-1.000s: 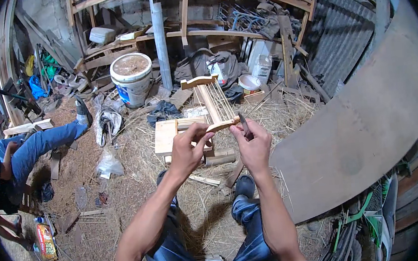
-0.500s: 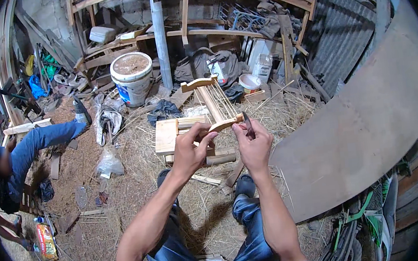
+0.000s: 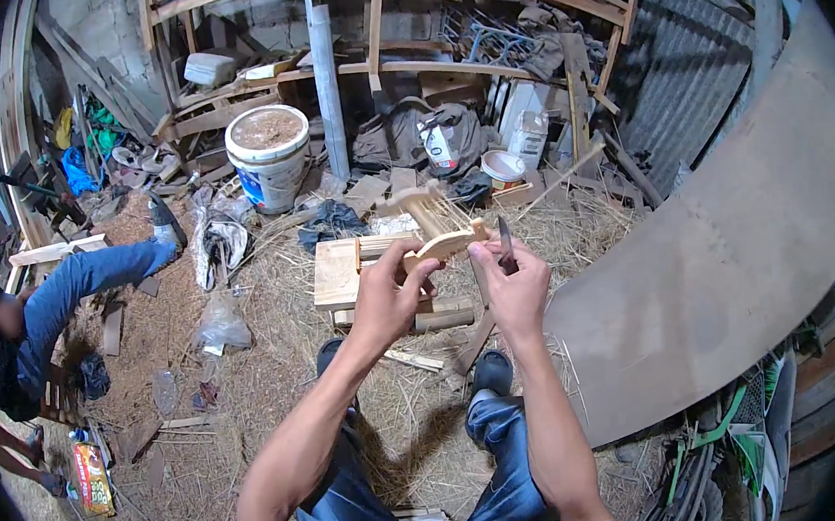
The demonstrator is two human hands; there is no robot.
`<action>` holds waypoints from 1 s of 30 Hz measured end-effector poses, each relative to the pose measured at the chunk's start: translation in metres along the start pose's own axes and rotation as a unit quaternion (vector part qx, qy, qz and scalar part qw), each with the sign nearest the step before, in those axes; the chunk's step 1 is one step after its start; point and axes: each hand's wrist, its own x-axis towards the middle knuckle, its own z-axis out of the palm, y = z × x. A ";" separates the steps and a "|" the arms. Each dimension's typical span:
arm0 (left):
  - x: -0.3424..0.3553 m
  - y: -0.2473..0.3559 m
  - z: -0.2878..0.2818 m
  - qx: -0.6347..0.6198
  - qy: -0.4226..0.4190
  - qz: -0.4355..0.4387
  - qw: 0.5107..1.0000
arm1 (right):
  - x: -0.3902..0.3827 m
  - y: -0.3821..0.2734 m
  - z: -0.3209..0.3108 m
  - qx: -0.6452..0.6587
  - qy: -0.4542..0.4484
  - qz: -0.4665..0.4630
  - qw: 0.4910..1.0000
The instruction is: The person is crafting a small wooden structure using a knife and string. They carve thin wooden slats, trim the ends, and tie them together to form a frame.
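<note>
My left hand (image 3: 389, 298) is closed around the near end of a small wooden frame (image 3: 446, 245) with curved end pieces and thin rods between them. The frame's far end is blurred. A knife (image 3: 505, 236), its dark blade pointing up, is gripped in my right hand (image 3: 515, 289). That hand's thumb lies against or very near the right corner of the frame's near end piece; I cannot tell if it touches. Behind and below my left hand stands a low pale wooden block (image 3: 336, 273), with wood strips beside it.
To my right a large curved brown sheet (image 3: 709, 263) leans. A white bucket (image 3: 270, 159) stands ahead near a grey post (image 3: 328, 93). Another person's jean-clad leg (image 3: 102, 276) reaches in from the left. Straw and shavings cover the floor; a plastic bag (image 3: 220, 327) lies there.
The frame's far end has swung down toward me and is now smeared by motion. The knife blade has shifted slightly right, away from the frame's corner.
</note>
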 end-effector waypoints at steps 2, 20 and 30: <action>0.002 -0.006 -0.003 -0.072 -0.017 -0.048 0.996 | 0.001 0.002 -0.002 0.033 -0.021 0.039 0.998; 0.004 -0.025 -0.017 0.005 -0.029 -0.060 0.998 | -0.008 -0.003 0.014 0.145 -0.075 0.026 0.986; 0.000 -0.017 -0.019 -0.151 -0.109 -0.083 0.979 | -0.006 -0.015 0.007 0.147 -0.112 0.063 0.981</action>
